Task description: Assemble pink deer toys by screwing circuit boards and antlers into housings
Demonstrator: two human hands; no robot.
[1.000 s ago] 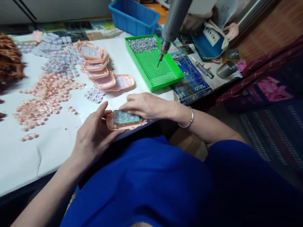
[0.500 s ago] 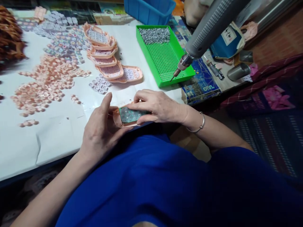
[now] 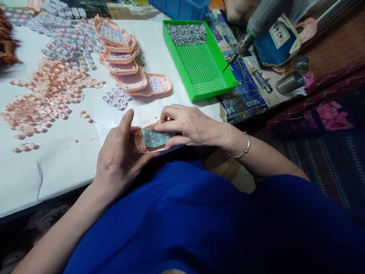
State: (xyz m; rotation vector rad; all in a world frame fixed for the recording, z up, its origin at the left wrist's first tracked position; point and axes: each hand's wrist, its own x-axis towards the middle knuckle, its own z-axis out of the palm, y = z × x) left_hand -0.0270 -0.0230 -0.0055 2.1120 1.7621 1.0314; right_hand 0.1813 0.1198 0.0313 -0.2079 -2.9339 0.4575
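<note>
At the table's front edge, a peach plastic shell lies between my two hands with a green-edged circuit board inside it. My left hand is closed around the shell's left end, thumb raised on the far side and fingers along the near edge. From the right, my right hand grips the other end. Its fingers press on the board and its thumb rests at the near edge, hiding the board's right part. Beyond the hands, several peach shells with keypads in them are stacked overlapping, beside loose grey keypads.
A green tray holds many screws. An electric screwdriver hangs over its right side. Piles of peach button pieces and printed keypads cover the left. A blue bin and metal cup stand farther off.
The screwdriver has swung up and to the right, away from the tray's front. The view has shifted slightly. Both hands keep their hold on the shell and board.
</note>
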